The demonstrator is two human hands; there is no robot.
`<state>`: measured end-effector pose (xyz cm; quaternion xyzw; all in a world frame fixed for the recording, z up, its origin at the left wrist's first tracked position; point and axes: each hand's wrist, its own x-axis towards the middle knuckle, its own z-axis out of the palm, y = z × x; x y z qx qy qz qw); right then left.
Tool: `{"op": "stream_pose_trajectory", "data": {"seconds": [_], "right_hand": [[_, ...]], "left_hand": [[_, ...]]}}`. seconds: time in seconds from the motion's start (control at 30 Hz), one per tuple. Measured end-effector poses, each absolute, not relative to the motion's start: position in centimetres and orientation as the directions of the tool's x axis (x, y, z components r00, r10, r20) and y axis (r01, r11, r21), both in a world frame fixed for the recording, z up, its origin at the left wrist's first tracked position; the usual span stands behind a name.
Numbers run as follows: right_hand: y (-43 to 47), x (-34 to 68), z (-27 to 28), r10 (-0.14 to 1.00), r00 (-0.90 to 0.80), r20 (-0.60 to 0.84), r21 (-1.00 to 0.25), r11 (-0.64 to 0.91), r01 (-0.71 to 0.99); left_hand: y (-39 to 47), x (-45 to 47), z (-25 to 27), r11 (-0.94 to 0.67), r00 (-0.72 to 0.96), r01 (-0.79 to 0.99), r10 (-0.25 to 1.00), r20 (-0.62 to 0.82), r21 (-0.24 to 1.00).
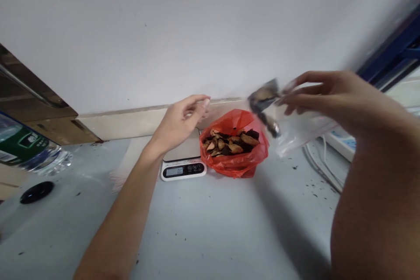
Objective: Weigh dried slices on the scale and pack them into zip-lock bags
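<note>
My right hand pinches a clear plastic bag and holds it up to the right of a red plastic bag. Dark brown dried pieces show in the clear bag, smeared by motion. The open red bag stands on the table, filled with brown and dark dried pieces. My left hand hovers above a white digital scale, its fingers curled and thumb near the index fingertip, with nothing visible in them. The scale's display appears to read 0.0, and the red bag stands against its right side.
At the left, a clear bottle with a green label stands near a black oval object. White cables and a white device lie at the right. Dark crumbs dot the grey table; a white wall rises behind.
</note>
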<state>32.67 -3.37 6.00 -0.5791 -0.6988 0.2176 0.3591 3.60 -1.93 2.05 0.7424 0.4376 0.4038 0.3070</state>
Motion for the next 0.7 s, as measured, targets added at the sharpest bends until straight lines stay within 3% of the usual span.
{"op": "stream_pose_trajectory", "data": {"seconds": [0.13, 0.23, 0.37, 0.5, 0.6, 0.7], "right_hand": [[-2.1, 29.2, 5.3, 0.895, -0.439, 0.071, -0.792, 0.318, 0.521], [-1.6, 27.1, 4.7, 0.829, -0.556, 0.054, -0.807, 0.364, 0.465], [-1.6, 26.3, 4.3, 0.843, -0.533, 0.073, -0.829, 0.349, 0.438], [-1.2, 26.8, 4.1, 0.872, -0.49, -0.018, -0.785, 0.291, 0.546], [-0.8, 27.1, 3.7, 0.878, -0.476, -0.055, -0.815, 0.236, 0.529], [-0.5, 26.7, 3.1, 0.891, -0.444, -0.093, -0.906, 0.109, 0.409]], "left_hand": [[-2.0, 3.3, 2.1, -0.32, 0.32, 0.264, 0.919, 0.231, 0.91], [-2.0, 3.0, 2.3, -0.307, 0.335, 0.32, 0.922, 0.195, 0.896], [-1.5, 2.3, 2.4, -0.354, 0.317, 0.366, 0.917, 0.243, 0.861], [-0.8, 1.2, 2.2, -0.404, 0.24, 0.359, 0.911, 0.334, 0.842], [-0.5, 0.2, 2.1, -0.352, 0.077, 0.384, 0.934, 0.35, 0.854], [-0.4, -0.9, 2.0, -0.24, -0.036, 0.447, 0.958, 0.285, 0.862]]}}
